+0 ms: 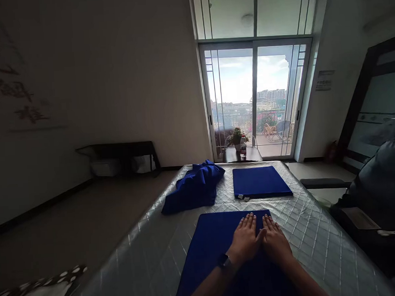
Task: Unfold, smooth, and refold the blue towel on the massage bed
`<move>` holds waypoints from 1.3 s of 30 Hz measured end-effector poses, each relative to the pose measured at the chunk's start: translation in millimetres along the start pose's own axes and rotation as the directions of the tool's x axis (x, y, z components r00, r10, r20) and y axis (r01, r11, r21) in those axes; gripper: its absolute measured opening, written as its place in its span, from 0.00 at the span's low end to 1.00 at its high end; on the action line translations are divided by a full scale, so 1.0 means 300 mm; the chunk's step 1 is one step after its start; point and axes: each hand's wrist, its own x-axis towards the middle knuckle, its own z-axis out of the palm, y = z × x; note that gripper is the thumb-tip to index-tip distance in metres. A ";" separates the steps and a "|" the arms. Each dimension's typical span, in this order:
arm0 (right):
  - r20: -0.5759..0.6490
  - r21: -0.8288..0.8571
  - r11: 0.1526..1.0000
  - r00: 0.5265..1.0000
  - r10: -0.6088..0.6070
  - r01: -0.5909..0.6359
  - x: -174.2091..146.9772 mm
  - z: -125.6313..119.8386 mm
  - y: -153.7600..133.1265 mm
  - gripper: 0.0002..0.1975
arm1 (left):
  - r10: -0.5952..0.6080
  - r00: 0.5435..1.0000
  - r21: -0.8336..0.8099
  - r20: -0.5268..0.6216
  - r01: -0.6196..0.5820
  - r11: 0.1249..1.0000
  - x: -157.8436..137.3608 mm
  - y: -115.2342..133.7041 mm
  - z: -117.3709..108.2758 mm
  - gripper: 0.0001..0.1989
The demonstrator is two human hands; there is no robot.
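A flat blue cloth (203, 250) lies in front of me on a silvery quilted table cover (147, 258). My left hand (246, 239) rests palm down on it, fingers stretched forward, with a dark watch (224, 260) on the wrist. Just beside it, my right hand (275, 239) lies flat near the cloth's right edge, the two thumbs meeting or overlapping. Beyond them sits a neatly folded blue cloth (261, 181) with small white tags (243, 198) at its near edge. To its left a crumpled blue cloth (196, 186) is heaped up.
A small table (231, 155) past the far end carries a potted plant (237, 138) and a bottle (243, 146). On the right stands a black chair (384, 190). Polka-dot fabric (58, 277) shows at lower left. A dark bench (124, 148) lines the wall.
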 end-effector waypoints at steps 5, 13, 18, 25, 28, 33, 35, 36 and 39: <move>0.008 -0.019 1.000 1.000 -0.012 0.012 0.001 -0.001 0.003 0.32 | 0.012 0.999 0.011 -0.040 -0.012 1.000 0.004 0.034 0.058 0.35; -0.017 0.049 0.999 1.000 0.020 -0.019 0.012 0.005 0.000 0.34 | -0.206 0.978 0.125 -0.042 0.210 0.970 -0.124 -0.278 -0.022 0.38; -0.041 0.046 0.999 0.999 0.007 -0.005 0.013 0.023 0.008 0.34 | -0.278 0.954 0.170 -0.111 0.294 0.941 -0.233 -0.478 -0.056 0.39; -0.059 0.032 0.999 0.998 0.002 0.000 0.018 0.034 0.011 0.34 | -0.337 0.931 0.127 -0.141 0.355 0.926 -0.257 -0.513 -0.057 0.42; -0.059 0.019 1.000 0.998 0.001 0.000 0.017 0.031 0.008 0.34 | -0.338 0.929 0.104 -0.147 0.355 0.929 -0.254 -0.512 -0.052 0.44; -0.047 -0.030 1.000 0.999 0.000 -0.001 0.019 0.031 0.006 0.34 | -0.343 0.925 0.088 -0.165 0.361 0.929 -0.258 -0.511 -0.054 0.43; -0.023 -0.072 0.997 1.000 -0.006 0.004 0.027 0.024 0.006 0.34 | -0.345 0.923 0.086 -0.170 0.362 0.928 -0.259 -0.505 -0.062 0.44; -0.010 -0.090 0.996 1.000 -0.010 0.009 0.034 0.019 0.005 0.34 | -0.345 0.924 0.083 -0.166 0.362 0.928 -0.259 -0.501 -0.066 0.44; 0.003 -0.112 0.993 0.999 -0.036 0.036 0.063 -0.005 -0.001 0.34 | -0.353 0.926 0.076 -0.137 0.365 0.928 -0.259 -0.491 -0.081 0.45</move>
